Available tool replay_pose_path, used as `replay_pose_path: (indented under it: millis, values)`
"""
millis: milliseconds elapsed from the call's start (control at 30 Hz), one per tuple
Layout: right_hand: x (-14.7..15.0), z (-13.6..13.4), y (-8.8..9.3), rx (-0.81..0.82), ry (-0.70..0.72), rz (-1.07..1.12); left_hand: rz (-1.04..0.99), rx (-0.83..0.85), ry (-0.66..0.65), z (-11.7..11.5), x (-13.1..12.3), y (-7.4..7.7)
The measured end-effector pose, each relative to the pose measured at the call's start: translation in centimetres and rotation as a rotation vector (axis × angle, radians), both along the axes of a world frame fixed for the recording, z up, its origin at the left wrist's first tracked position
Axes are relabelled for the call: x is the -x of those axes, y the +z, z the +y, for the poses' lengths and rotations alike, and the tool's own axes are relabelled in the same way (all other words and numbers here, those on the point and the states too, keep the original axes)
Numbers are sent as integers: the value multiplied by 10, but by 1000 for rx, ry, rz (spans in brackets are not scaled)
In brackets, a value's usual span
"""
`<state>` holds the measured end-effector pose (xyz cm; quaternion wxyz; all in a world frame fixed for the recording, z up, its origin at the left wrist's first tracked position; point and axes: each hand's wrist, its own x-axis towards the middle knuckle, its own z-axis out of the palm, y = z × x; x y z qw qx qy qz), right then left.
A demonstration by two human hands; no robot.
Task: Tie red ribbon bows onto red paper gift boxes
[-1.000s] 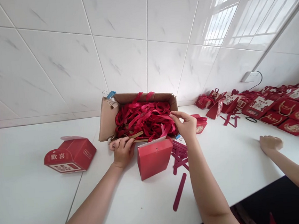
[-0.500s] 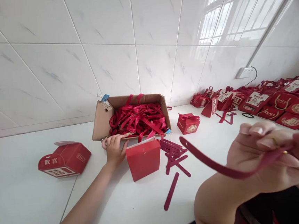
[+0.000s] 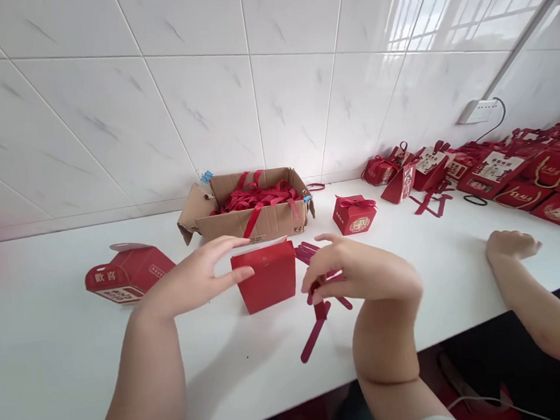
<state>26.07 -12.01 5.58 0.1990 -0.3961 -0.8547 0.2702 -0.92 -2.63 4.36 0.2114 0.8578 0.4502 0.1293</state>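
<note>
My left hand is at the left side of an upright red paper gift box, fingers and thumb spread apart. Its thumb overlaps the box's upper left in view; I cannot tell whether it touches. To the right of this box, my right hand pinches a dark red strap strip, which hangs from the fingertips. Below and behind that hand lie several loose strap strips, partly covered by it.
A cardboard box of red ribbons stands by the tiled wall. A red box lies at left, a bow-tied box stands at right. Many finished red boxes crowd the far right. Another person's hand rests on the table.
My left hand has left the cardboard box's edge and come to the red gift box. My right hand has brought the strap from close to the camera down over the table.
</note>
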Motion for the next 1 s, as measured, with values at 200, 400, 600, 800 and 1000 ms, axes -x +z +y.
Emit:
replay_pose_path:
  millis: [200, 400, 600, 800, 1000]
  values:
    - [10, 50, -21, 117, 100, 47, -23, 14, -73, 9, -20, -17]
    - [5, 76, -41, 133, 122, 123, -255, 100, 12, 27, -31, -27]
    - [10, 92, -54, 187, 118, 268, -478, 158, 108, 40, -31, -35]
    - [20, 100, -62, -23, -31, 392, -663, 193, 185, 47, -34, -38]
    - [21, 109, -74, -114, -123, 415, -797, 140, 178, 55, -44, -55]
